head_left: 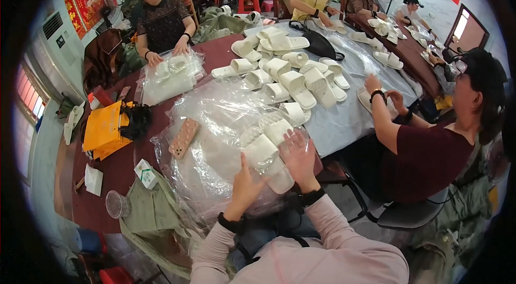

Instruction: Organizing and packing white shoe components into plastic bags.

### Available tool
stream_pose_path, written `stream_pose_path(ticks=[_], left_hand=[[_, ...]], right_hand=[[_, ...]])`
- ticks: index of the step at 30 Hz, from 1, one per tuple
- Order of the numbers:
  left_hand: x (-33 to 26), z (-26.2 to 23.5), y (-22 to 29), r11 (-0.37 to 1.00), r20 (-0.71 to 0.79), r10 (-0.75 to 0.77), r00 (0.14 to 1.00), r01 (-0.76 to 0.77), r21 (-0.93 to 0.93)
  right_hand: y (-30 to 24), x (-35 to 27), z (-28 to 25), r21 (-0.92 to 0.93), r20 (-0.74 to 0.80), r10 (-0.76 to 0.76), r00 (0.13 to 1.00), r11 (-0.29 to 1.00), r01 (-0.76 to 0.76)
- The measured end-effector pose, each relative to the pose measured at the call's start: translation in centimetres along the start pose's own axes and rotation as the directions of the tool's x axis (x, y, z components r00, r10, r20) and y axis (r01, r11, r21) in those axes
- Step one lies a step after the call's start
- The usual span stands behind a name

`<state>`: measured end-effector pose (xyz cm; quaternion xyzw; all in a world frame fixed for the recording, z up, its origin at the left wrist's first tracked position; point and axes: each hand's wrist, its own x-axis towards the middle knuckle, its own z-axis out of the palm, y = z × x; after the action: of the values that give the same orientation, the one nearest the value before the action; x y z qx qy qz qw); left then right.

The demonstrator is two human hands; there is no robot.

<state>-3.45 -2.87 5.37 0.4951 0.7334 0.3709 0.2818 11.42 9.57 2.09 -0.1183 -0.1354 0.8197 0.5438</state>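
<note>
A pair of white slide sandals (262,151) lies in front of me on a stack of clear plastic bags (215,117), straps facing up. My left hand (245,186) is at the near left side of the pair, one digit stretched upward along it and the others bent in against the sole, gripping its edge. Flat and with its fingers spread, my right hand (299,156) rests along the right side of the pair. Clear film glints around the fingers. Another white slide (293,113) lies just beyond.
Many white slides (295,82) are heaped ahead. On the left are a pink-cased phone (184,138), a yellow bag (103,132), a small box (145,173) and a plastic cup (117,204). Co-workers handle slides at the right (430,139) and far left (164,26).
</note>
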Motion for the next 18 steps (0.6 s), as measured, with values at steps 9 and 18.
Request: stream_pose_path(ticks=[9, 18], left_hand=[[-0.9, 5.0, -1.0, 0.965, -0.224, 0.023, 0.974, 0.037, 0.261], [0.8, 5.3, -4.1, 0.976, -0.308, 0.064, 0.949, 0.005, 0.218]], right_hand=[[-1.3, -3.8, -4.1, -0.947, 0.315, -0.088, 0.945, 0.037, 0.319], [3.2, 2.6, -3.5, -0.797, 0.472, -0.148, 0.869, -0.492, 0.349]])
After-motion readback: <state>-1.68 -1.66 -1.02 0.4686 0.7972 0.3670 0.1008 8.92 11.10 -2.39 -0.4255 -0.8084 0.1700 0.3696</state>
